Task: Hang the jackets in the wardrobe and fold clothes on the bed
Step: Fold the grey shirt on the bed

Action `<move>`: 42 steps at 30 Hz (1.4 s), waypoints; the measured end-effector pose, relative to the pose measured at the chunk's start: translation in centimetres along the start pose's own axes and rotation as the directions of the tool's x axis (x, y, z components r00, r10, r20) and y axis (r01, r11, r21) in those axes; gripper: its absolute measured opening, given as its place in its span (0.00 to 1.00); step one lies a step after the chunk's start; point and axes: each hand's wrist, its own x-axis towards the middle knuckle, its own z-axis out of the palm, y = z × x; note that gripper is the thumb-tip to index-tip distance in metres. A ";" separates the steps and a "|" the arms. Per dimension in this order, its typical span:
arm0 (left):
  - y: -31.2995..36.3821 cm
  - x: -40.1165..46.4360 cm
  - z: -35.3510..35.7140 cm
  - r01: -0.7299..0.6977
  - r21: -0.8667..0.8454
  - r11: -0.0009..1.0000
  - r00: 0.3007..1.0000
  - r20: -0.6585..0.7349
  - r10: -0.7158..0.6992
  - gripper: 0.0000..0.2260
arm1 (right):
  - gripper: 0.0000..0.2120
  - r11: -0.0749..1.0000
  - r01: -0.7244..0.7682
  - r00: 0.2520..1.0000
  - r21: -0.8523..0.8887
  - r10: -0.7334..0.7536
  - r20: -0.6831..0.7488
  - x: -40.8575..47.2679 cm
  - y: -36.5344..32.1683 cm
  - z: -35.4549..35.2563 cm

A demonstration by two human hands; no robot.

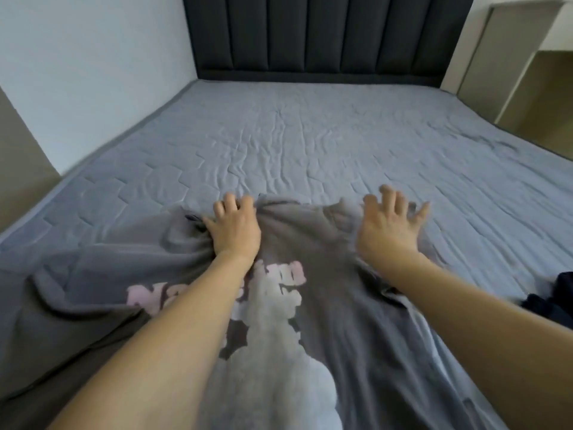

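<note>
A grey T-shirt [338, 305] with a pale print and pink lettering is spread on the bed [310, 141], at the near end, furthest from the dark padded headboard [310, 35]. The shirt's far edge is bunched and points toward the headboard; its body runs back toward the camera, under both forearms. The left hand [234, 229] is placed on the shirt's far edge, left of centre, fingers curled into a gathered fold of fabric, so cloth is gripped. The right hand [390, 225] is seen at the shirt's far right corner, fingers spread wide and straight, slightly blurred; nothing is held by it, and whether the palm actually touches the fabric cannot be told. The two hands are set apart, with a raised ridge of cloth between them. The shirt's left sleeve area is wrinkled and lies flat toward the left side of the bed. A dark navy garment [555, 299] is partly visible at the right picture edge, just beside the shirt's right side, on the bed. The blue quilted bed cover between shirt and headboard is creased. A light wall is seen left of the headboard, pale shelving [527, 57] right of it.
</note>
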 end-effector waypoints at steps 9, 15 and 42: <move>-0.7 -6.2 1.6 -0.085 0.197 0.977 0.984 0.168 0.051 0.30 | 0.31 0.975 0.211 0.956 0.067 -0.220 0.192 -8.7 -2.8 6.6; -4.7 -20.8 -5.5 -0.070 0.087 0.994 0.895 0.446 0.024 0.33 | 0.35 0.998 0.038 0.928 0.049 -0.053 0.368 -19.6 0.8 2.5; -6.6 -35.9 -29.9 -0.081 -0.243 0.967 0.874 0.448 0.186 0.04 | 0.22 0.586 -0.498 0.863 0.640 0.256 0.436 -28.8 6.5 -18.1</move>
